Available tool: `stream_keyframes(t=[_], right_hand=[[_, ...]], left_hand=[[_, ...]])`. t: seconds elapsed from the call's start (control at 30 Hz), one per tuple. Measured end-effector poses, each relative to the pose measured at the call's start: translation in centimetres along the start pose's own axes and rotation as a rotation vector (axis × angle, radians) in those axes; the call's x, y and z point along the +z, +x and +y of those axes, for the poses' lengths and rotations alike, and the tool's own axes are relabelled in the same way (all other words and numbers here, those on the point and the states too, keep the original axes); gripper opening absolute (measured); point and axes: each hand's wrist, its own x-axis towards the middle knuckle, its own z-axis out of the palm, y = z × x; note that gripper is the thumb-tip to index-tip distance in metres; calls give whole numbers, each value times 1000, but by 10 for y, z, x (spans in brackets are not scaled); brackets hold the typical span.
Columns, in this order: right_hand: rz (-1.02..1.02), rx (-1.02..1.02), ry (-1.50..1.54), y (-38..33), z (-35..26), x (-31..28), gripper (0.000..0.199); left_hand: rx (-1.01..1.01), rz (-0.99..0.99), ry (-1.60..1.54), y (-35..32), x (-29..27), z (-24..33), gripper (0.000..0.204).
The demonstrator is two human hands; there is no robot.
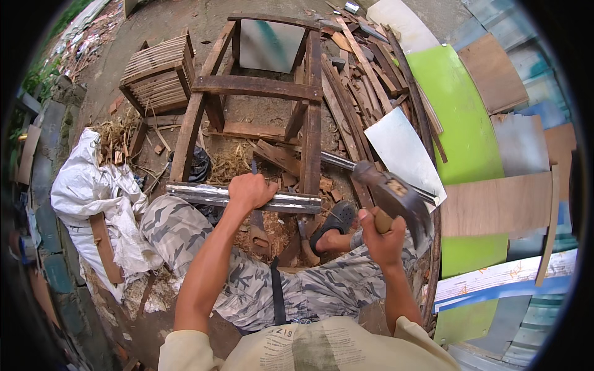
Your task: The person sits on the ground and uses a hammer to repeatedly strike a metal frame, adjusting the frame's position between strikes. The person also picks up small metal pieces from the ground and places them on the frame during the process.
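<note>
Fingers of left hand [249, 190] wrapped over pale painted bar [204, 194], bar lying crosswise across front legs of wooden frame [255, 88], passing under palm. Right hand [382, 238] fisted tight on hammer [390, 193] handle, head raised above and right of bar, apparently clear of it. Sandalled foot [334, 221] below bar.

Soft, even daylight fills the scene, bright but without hard shadows. The metal sheet [405, 151] at two o'clock glares pale, and the green board [461, 123] beside it is vivid. The hammer [396, 198] at three o'clock is smeared by motion blur. Fisheye distortion bends straight edges toward the rim, where a black vignette closes in and detail softens.
</note>
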Motion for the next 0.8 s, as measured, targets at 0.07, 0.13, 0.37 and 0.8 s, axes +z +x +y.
stream_keyframes(t=[0.07,0.13,0.37,0.8], right_hand=[[34,-14,270,-2,-12,2,28],[60,-134,238,-4,34,11,27],[-233,69,-491,22,68,10,24],[-326,47,-576,11,113,1,25]], left_hand=[[7,9,-12,0,1,1,56],[25,24,-10,1,1,4,56],[-11,36,1,-1,0,0,55],[14,13,26,1,6,0,57]])
